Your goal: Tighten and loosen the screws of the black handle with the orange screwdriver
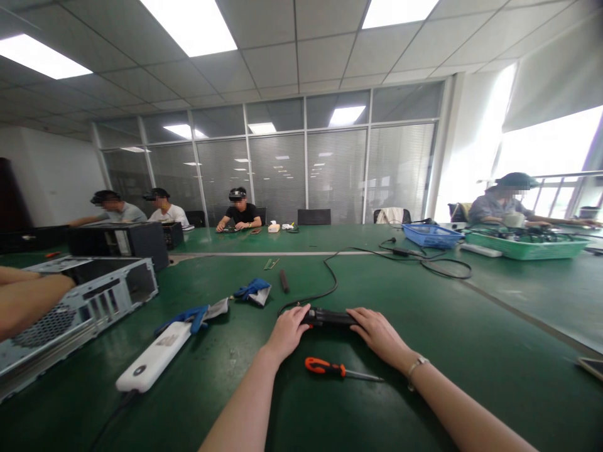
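By the left edge of the green worktop [188,408], another person's arm [32,298] reaches over an open metal case [110,301]. Next comes a white power strip [155,358] with a blue-and-grey glove [193,319] at its far end; a second glove [254,292] and a dark bar [284,280] lie farther in. Midway along the near edge, set in from it, the left hand [287,329] grips one end of a black object [330,318], perhaps a small device, and the right hand [379,336] holds its other end. A screwdriver [336,369] lies nearer the edge. Toward the far right corner sit a blue basket [431,236] and a loaded green one; a phone-like slab [590,366] touches the right side of my view.
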`<state>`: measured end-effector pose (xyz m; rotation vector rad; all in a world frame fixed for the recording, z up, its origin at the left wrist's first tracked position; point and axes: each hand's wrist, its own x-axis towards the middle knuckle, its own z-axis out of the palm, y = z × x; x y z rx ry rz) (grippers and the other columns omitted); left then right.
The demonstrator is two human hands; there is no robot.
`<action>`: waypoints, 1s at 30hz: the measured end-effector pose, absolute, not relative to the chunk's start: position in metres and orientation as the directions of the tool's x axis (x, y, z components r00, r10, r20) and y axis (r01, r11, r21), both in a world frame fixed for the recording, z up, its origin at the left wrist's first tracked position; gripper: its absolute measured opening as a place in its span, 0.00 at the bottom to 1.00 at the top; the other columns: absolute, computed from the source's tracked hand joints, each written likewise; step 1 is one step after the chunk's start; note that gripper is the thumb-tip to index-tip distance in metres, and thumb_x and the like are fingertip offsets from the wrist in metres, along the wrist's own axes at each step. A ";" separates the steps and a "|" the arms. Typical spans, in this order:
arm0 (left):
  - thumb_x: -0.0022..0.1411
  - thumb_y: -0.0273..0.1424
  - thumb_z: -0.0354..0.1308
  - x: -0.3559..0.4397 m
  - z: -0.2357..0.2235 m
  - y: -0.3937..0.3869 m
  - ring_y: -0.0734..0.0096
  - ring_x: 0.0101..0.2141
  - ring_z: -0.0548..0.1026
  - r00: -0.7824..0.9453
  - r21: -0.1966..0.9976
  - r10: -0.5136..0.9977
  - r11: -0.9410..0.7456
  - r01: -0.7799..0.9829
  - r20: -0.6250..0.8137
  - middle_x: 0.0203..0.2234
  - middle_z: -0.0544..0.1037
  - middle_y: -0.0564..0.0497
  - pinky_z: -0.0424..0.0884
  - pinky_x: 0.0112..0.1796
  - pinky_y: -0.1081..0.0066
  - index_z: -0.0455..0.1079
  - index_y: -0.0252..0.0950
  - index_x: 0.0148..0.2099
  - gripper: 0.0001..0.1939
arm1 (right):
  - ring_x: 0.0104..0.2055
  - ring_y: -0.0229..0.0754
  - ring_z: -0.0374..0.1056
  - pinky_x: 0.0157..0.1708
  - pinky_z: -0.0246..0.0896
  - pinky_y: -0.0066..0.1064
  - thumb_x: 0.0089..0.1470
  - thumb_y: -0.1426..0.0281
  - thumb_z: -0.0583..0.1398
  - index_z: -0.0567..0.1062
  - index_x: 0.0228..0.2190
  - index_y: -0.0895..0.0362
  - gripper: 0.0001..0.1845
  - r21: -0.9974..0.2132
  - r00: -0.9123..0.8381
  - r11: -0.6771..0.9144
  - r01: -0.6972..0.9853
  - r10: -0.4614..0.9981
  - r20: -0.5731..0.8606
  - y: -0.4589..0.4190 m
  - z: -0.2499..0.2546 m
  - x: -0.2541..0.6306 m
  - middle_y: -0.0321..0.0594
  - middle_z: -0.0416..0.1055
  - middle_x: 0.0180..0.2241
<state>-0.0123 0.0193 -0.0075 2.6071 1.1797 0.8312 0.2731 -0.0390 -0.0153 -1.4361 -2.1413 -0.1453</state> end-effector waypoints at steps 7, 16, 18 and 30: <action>0.62 0.36 0.57 -0.016 0.010 0.006 0.59 0.54 0.68 0.575 0.492 0.752 -0.652 0.576 0.323 0.54 0.71 0.50 0.61 0.56 0.60 0.61 0.47 0.61 0.25 | 0.45 0.45 0.69 0.46 0.64 0.35 0.62 0.58 0.51 0.67 0.55 0.48 0.22 -0.319 -0.332 0.445 0.837 0.876 0.350 -0.051 0.000 0.285 0.41 0.71 0.48; 0.63 0.35 0.56 -0.016 0.019 -0.005 0.62 0.55 0.67 0.530 0.532 0.713 -0.699 0.479 0.459 0.54 0.71 0.52 0.60 0.57 0.62 0.63 0.47 0.60 0.23 | 0.52 0.49 0.65 0.54 0.58 0.42 0.62 0.59 0.51 0.68 0.54 0.50 0.21 -0.324 -0.280 0.461 0.826 0.834 0.475 -0.059 -0.001 0.283 0.44 0.69 0.51; 0.62 0.34 0.56 -0.016 0.017 -0.005 0.62 0.54 0.68 0.530 0.533 0.714 -0.697 0.479 0.457 0.54 0.72 0.52 0.60 0.57 0.63 0.64 0.46 0.60 0.23 | 0.51 0.48 0.66 0.53 0.59 0.41 0.62 0.59 0.51 0.68 0.54 0.50 0.21 -0.328 -0.285 0.461 0.825 0.840 0.462 -0.058 -0.001 0.283 0.43 0.69 0.51; 0.64 0.39 0.53 -0.016 0.009 0.002 0.62 0.56 0.67 0.547 0.551 0.741 -0.663 0.506 0.389 0.55 0.71 0.52 0.60 0.57 0.63 0.66 0.43 0.59 0.21 | 0.45 0.45 0.70 0.47 0.63 0.36 0.61 0.59 0.51 0.69 0.54 0.47 0.21 -0.317 -0.312 0.439 0.841 0.871 0.380 -0.061 0.002 0.279 0.40 0.72 0.48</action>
